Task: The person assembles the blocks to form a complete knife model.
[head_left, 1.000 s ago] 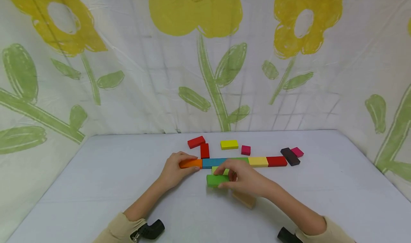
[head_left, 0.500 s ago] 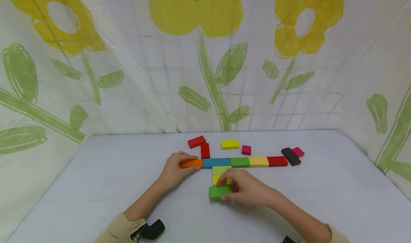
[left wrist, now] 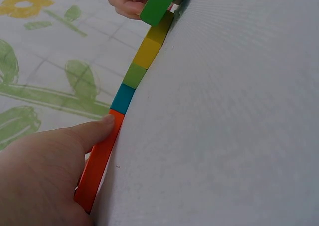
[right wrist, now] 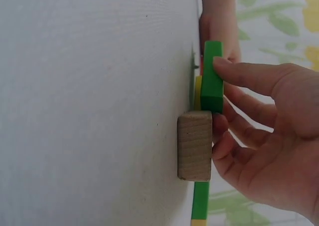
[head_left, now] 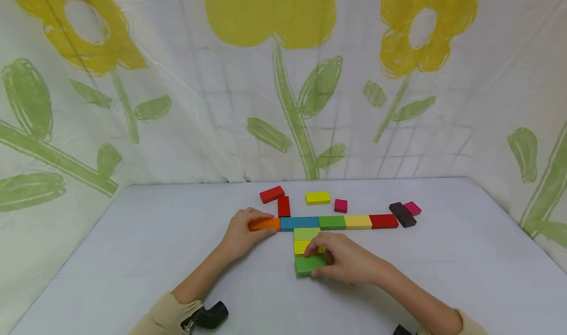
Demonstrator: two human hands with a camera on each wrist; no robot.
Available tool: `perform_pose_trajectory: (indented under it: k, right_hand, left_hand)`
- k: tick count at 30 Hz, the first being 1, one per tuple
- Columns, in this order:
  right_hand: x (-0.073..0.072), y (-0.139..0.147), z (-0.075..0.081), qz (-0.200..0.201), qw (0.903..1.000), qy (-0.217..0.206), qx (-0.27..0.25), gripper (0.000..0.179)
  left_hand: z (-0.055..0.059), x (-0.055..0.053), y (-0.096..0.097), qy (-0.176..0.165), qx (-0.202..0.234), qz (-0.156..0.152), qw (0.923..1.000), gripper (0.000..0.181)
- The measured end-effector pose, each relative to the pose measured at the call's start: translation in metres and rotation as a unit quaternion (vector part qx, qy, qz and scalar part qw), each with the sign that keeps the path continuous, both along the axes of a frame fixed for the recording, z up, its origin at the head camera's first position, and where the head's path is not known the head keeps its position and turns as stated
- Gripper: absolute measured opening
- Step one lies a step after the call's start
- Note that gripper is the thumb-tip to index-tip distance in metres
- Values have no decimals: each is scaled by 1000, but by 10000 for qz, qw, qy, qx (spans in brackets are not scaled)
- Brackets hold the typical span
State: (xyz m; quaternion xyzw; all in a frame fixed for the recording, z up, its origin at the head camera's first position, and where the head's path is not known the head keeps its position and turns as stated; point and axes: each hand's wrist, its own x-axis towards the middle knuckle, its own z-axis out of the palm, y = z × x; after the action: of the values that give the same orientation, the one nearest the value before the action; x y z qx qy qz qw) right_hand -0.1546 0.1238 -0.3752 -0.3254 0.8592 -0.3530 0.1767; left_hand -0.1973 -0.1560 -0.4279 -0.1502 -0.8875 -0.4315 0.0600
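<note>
On the table (head_left: 173,212), the column (head_left: 305,235) seems lengthened: green (head_left: 307,264), pinched by the right hand (head_left: 347,258), has been drawn past yellow (head_left: 299,247); orange (head_left: 265,224) is gripped by the left hand (head_left: 239,235).

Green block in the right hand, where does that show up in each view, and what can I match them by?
Head: the green block is in the lower middle.
Left wrist: green block at the top, near the middle.
Right wrist: green block right of centre, above mid-height.
Shared landmark: the right hand pinching it.
</note>
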Motion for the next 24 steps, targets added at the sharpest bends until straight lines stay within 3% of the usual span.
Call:
perform_pose_trajectory:
  k: [17,24]
  right_hand:
    - [1,-5,-4,-215,9983,334,433,32]
    - [2,-4,-4,-332,9988,171,327,33]
  left_hand:
    - [-1,-1,0,-6,-11,10,10000,33]
    - [1,0,0,-20,-11,17,10000,33]
